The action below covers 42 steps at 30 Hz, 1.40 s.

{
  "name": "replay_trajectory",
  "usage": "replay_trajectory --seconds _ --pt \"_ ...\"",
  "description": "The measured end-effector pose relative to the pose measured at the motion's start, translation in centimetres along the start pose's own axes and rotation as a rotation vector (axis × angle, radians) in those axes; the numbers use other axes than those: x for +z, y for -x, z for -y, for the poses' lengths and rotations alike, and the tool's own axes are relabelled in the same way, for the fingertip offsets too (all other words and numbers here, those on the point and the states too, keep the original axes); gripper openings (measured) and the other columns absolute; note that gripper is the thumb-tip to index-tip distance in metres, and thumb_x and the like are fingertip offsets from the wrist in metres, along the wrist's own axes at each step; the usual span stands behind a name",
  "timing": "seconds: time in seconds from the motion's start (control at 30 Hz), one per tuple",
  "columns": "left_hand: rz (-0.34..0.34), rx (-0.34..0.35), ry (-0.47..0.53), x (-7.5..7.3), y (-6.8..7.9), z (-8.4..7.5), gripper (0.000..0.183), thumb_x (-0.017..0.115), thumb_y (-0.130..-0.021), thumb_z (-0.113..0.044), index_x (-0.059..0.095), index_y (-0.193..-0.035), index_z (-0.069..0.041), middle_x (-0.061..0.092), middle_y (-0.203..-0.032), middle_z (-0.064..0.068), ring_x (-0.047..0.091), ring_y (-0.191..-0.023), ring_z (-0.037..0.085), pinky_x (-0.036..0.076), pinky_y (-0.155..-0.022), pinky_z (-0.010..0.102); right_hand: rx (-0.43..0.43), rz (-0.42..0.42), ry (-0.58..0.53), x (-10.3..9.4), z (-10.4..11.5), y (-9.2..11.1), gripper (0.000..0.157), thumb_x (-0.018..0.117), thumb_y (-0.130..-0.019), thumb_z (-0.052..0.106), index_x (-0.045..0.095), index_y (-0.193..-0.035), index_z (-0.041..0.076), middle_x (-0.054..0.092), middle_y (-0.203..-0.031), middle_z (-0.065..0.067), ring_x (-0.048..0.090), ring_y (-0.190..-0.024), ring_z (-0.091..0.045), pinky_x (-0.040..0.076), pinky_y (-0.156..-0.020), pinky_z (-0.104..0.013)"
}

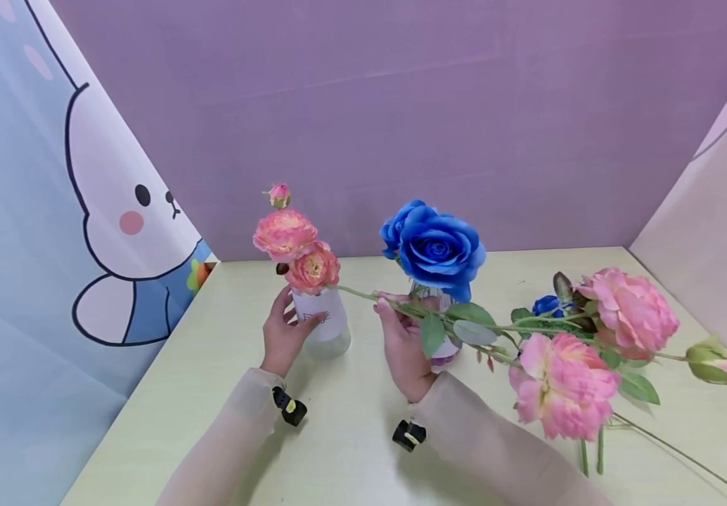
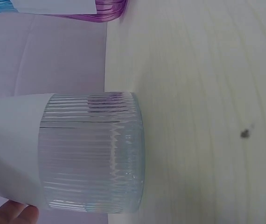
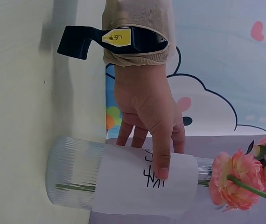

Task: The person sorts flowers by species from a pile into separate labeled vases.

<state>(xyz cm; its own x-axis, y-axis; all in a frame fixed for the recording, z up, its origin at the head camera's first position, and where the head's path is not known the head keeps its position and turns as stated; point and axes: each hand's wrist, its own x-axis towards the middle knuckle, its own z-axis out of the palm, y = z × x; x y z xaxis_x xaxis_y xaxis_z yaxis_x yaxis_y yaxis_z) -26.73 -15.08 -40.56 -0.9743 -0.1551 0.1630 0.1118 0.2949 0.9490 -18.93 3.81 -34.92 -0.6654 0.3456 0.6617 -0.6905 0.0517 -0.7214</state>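
My left hand (image 1: 284, 341) grips a clear ribbed glass vase (image 2: 93, 154) by its white paper wrap (image 3: 137, 186), thumb on the near side. The vase stands on the table with coral-pink flowers (image 1: 297, 249) at its mouth, and a green stem shows through its glass in the right wrist view. My right hand (image 1: 404, 351) pinches the stem of a pink flower spray (image 1: 562, 386). The spray stretches rightward over the table, with large blooms and a bud (image 1: 721, 362). Its bare stem end (image 1: 357, 292) points left, overlapping the coral flowers near the vase mouth.
Behind my right hand stands a second vase (image 1: 444, 357), tinted purple at its base, bearing large blue roses (image 1: 437, 247). Another blue flower (image 1: 547, 306) and several stems (image 1: 673, 450) lie on the table at the right. A purple backdrop (image 1: 363, 126) rises behind the table.
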Motion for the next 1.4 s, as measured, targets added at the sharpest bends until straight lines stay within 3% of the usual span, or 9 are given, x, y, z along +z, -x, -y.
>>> replay_trajectory --seconds 0.1,0.3,0.5,0.67,0.97,1.23,1.4 --pt "-0.002 0.016 0.000 0.1 -0.1 0.1 0.079 0.078 -0.082 -0.018 0.034 -0.148 -0.015 0.042 -0.144 0.017 0.047 -0.126 0.037 0.043 -0.101 0.047 -0.013 -0.005 0.031 0.1 0.2 -0.2 0.010 0.060 -0.089 -0.006 0.067 -0.093 -0.012 0.067 -0.077 -0.021 0.056 -0.067 -0.003 0.045 -0.056 -0.017" --pt "0.016 0.041 0.002 0.5 -0.2 0.2 0.087 0.079 -0.080 -0.020 0.027 -0.150 -0.015 0.039 -0.145 0.017 0.046 -0.126 0.036 0.041 -0.103 0.049 -0.036 -0.004 0.100 0.1 0.6 -0.5 0.010 0.063 -0.089 -0.003 0.069 -0.093 -0.010 0.068 -0.076 -0.019 0.056 -0.062 -0.011 0.044 -0.053 -0.017" --pt "0.002 0.073 0.005 1.0 -0.2 0.2 0.094 0.082 -0.076 -0.015 0.024 -0.150 -0.012 0.045 -0.139 0.021 0.051 -0.119 0.040 0.043 -0.099 0.052 -0.001 -0.020 0.114 0.1 0.7 -0.7 0.011 0.063 -0.090 -0.001 0.068 -0.094 -0.010 0.068 -0.079 -0.018 0.059 -0.069 -0.009 0.048 -0.060 -0.018" --pt "-0.008 0.061 -0.030 0.8 -0.2 0.1 0.094 0.083 -0.074 -0.017 0.027 -0.149 -0.013 0.047 -0.136 0.020 0.052 -0.116 0.038 0.045 -0.097 0.051 -0.029 -0.004 0.104 -0.5 0.6 -0.6 0.010 0.062 -0.089 -0.004 0.068 -0.093 -0.011 0.066 -0.076 -0.020 0.059 -0.069 -0.006 0.050 -0.062 -0.017" --pt "0.078 0.086 0.020 -0.8 -0.4 0.5 0.094 0.082 -0.073 -0.009 0.027 -0.149 -0.012 0.048 -0.135 0.021 0.053 -0.115 0.039 0.046 -0.097 0.049 -0.105 -0.026 -0.028 -1.3 0.6 -0.5 0.011 0.058 -0.087 -0.013 0.057 -0.097 -0.018 0.064 -0.083 -0.030 0.062 -0.076 0.000 0.054 -0.072 -0.019" --pt "0.172 0.144 0.017 -2.3 -1.1 1.4 0.092 0.079 -0.072 0.001 0.029 -0.149 -0.010 0.049 -0.134 0.023 0.054 -0.112 0.038 0.047 -0.095 0.047 -0.157 -0.010 -0.109 -1.9 0.9 -0.6 0.013 0.058 -0.088 -0.013 0.053 -0.097 -0.021 0.068 -0.089 -0.014 0.064 -0.083 -0.006 0.055 -0.074 -0.021" --pt "0.189 0.176 0.010 -2.8 -1.2 1.6 0.090 0.079 -0.072 0.003 0.031 -0.148 -0.008 0.053 -0.130 0.022 0.056 -0.103 0.031 0.048 -0.088 0.034 -0.161 -0.010 -0.169 -1.8 1.1 -0.4 0.026 0.059 -0.092 -0.003 0.045 -0.102 -0.023 0.068 -0.093 0.002 0.063 -0.083 -0.005 0.055 -0.075 -0.021"
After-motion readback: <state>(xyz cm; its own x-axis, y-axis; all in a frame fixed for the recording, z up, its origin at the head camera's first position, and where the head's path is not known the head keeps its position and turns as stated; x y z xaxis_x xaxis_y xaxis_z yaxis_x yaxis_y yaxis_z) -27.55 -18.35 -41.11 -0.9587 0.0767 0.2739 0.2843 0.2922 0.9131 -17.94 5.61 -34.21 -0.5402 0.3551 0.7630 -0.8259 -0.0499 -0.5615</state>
